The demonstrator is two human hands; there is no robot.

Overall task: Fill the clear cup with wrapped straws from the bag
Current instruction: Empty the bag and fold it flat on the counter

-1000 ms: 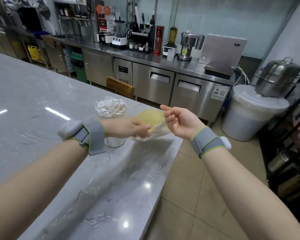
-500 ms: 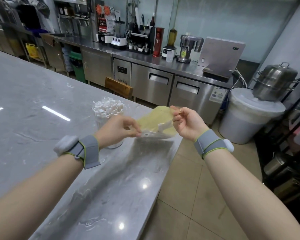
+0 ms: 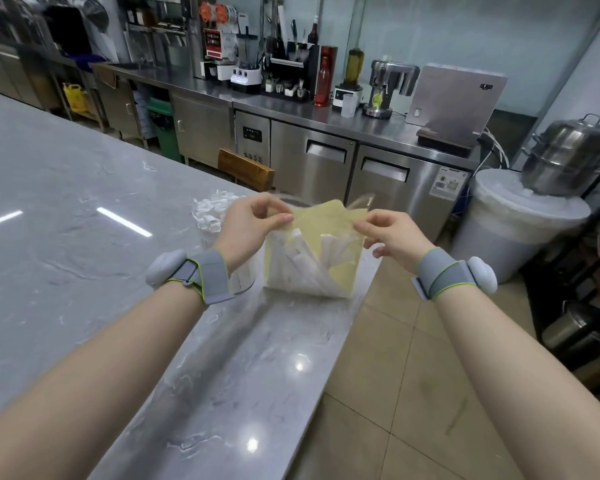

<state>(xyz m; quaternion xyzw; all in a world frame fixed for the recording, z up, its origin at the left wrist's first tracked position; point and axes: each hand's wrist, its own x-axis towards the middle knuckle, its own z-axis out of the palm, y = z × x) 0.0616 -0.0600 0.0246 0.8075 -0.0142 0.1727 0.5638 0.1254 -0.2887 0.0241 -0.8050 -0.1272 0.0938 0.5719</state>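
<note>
A clear plastic bag (image 3: pixel 340 271) with a yellow card inside stands upright on the grey marble counter (image 3: pixel 84 237), near its right edge. Several white wrapped straws (image 3: pixel 302 265) lean inside the bag. My left hand (image 3: pixel 250 226) pinches the bag's top left corner. My right hand (image 3: pixel 388 233) pinches the top right corner, holding the mouth apart. Behind my left hand stands the clear cup (image 3: pixel 243 285), packed with white wrapped straws (image 3: pixel 210 211) that stick out above its rim. My left wrist hides most of the cup.
The counter edge (image 3: pixel 347 327) runs diagonally just right of the bag, with tiled floor below. A wooden chair back (image 3: pixel 246 169) stands beyond the counter. Steel cabinets (image 3: pixel 326 168) with appliances line the back. A white bucket (image 3: pixel 520 230) with a steel pot sits at right.
Both hands have lifted the bag from lying flat and low to standing upright on the counter, gripping its top corners. The straws inside have come into view.
</note>
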